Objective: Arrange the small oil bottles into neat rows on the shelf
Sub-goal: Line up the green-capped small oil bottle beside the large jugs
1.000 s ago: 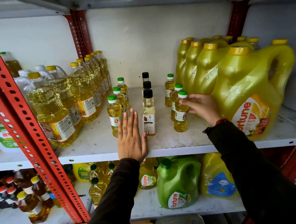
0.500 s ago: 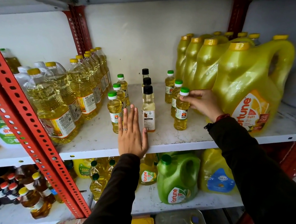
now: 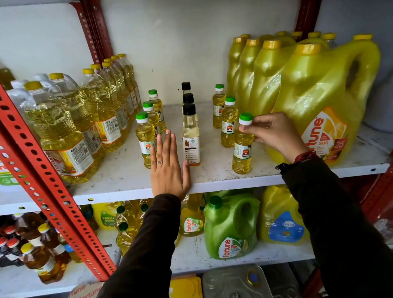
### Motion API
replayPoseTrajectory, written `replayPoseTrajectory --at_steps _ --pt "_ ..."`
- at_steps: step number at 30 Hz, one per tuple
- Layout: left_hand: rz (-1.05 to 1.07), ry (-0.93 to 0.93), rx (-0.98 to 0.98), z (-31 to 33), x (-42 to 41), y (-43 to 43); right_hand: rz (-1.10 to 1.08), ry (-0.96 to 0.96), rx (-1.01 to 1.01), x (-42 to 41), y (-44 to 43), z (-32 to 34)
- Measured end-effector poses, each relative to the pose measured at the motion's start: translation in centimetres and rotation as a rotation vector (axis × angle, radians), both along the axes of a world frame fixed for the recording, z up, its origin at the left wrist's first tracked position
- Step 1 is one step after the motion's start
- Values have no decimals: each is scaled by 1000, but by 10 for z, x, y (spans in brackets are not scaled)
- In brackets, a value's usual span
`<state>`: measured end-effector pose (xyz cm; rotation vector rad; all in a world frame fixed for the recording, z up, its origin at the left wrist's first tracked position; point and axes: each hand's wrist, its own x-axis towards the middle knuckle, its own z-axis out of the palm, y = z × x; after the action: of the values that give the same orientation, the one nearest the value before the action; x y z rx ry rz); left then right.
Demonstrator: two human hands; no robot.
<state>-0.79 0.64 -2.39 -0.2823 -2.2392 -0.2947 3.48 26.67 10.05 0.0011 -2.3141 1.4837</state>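
Both hands are on the shelf (image 3: 218, 181). Left hand (image 3: 168, 168) lies flat and open, palm down, at the front edge between the left row of small oil bottles (image 3: 145, 139) and the black-capped middle row (image 3: 190, 135), thumb just touching the front black-capped bottle. Right hand (image 3: 273, 133) pinches the neck of the front green-capped bottle (image 3: 242, 148) of the right row, below the cap. A second ago those fingers rested against its side; now they have closed higher up, and the bottle sits a little nearer the front edge, beside the big yellow jug (image 3: 325, 102). Likely this is a final nudge: three rows of three already stand fairly straight, running from front edge to back wall.
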Motion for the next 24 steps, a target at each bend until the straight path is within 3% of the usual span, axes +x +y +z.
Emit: replayPoseTrajectory --at_steps 17,24 --pt "-12 -3 5 0 -1 -2 -37 -72 23 18 0 1" --pt "-28 16 31 1 1 -3 -94 82 82 26 -13 22"
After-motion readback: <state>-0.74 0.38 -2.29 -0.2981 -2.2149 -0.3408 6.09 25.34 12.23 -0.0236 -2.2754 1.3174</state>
